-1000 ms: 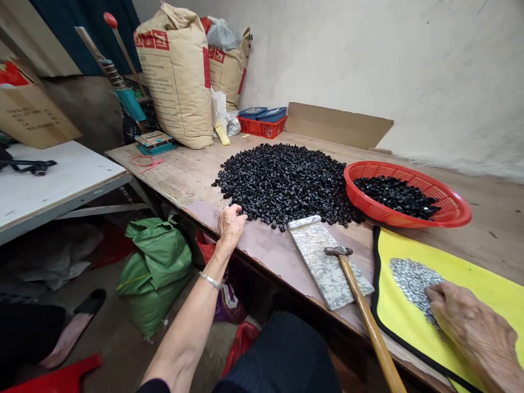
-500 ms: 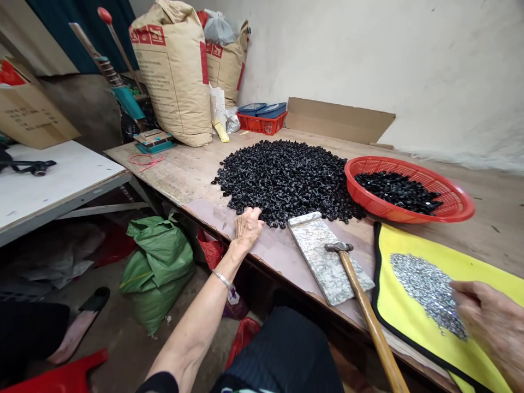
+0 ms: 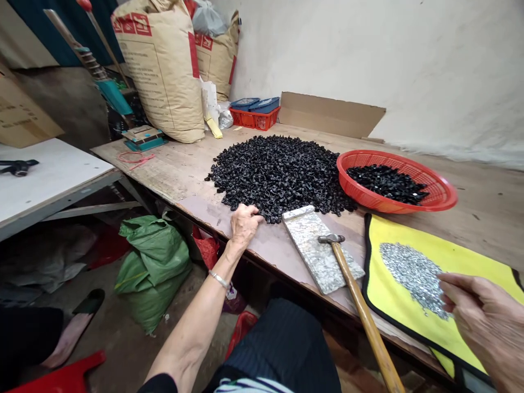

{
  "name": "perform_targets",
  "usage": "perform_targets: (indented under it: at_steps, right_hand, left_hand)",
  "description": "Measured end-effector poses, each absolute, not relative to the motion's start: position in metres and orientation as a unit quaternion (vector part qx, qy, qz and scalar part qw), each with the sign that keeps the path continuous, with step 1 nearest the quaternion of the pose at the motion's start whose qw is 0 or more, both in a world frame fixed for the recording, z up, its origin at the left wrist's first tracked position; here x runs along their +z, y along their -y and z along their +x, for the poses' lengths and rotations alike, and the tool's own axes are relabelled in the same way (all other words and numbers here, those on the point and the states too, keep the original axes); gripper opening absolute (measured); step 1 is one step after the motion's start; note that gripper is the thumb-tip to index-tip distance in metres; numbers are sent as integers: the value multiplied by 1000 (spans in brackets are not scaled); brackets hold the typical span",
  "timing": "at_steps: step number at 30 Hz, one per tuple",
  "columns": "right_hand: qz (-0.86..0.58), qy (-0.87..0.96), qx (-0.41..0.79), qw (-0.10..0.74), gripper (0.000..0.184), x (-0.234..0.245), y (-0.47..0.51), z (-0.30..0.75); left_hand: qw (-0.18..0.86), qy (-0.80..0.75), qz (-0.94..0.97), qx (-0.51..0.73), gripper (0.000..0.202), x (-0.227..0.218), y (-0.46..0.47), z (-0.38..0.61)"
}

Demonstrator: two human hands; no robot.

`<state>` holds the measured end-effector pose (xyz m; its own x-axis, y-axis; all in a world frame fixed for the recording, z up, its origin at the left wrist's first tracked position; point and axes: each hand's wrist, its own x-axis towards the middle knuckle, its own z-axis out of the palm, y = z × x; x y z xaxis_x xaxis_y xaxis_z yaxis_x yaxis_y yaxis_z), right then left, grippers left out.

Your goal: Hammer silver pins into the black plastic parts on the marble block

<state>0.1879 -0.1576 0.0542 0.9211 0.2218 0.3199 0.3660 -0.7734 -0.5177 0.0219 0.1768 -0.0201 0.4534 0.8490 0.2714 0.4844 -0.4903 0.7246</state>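
My left hand (image 3: 243, 224) rests at the near edge of a big heap of small black plastic pieces (image 3: 278, 172) on the wooden table (image 3: 172, 169); its fingers are curled into the pieces. My right hand (image 3: 483, 316) hovers at the lower right over a small pile of silver metal bits (image 3: 411, 275) on a yellow mat (image 3: 470, 262), fingers bent together as in a pinch. Whether a bit is between them does not show. Between the hands lie a speckled stone slab (image 3: 319, 248) and a hammer (image 3: 356, 297), its head on the slab.
A red basket (image 3: 442, 191) holds more black pieces. Tan sacks (image 3: 159, 71), a small red crate with blue trays (image 3: 254, 112) and a cardboard sheet (image 3: 331, 112) stand at the back. A white side table (image 3: 49, 180) is left; a green bag (image 3: 153, 262) lies on the floor.
My left hand slid rightward along the edge of the black heap. My right hand lifted off the silver bits and drew back toward me. The view shifted slightly.
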Motion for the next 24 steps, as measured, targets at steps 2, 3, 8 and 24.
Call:
perform_targets:
  at_steps: [2,3,8,24]
  right_hand:
    - [-917,122,-41,377,26,59,148,169]
    - [-902,114,-4,416,29,59,143,160]
    - [-821,179,93,534,26,49,119,130]
    - [-641,196,289,684,16,46,67,90]
  left_hand:
    - [355,-426,756,347,8,-23,-178,22]
    - [375,-427,743,352,8,-24,-178,22]
    - [442,-423,702,364,13,-25,-180,25]
    - [848,-276,338,302,6,27,-101,2]
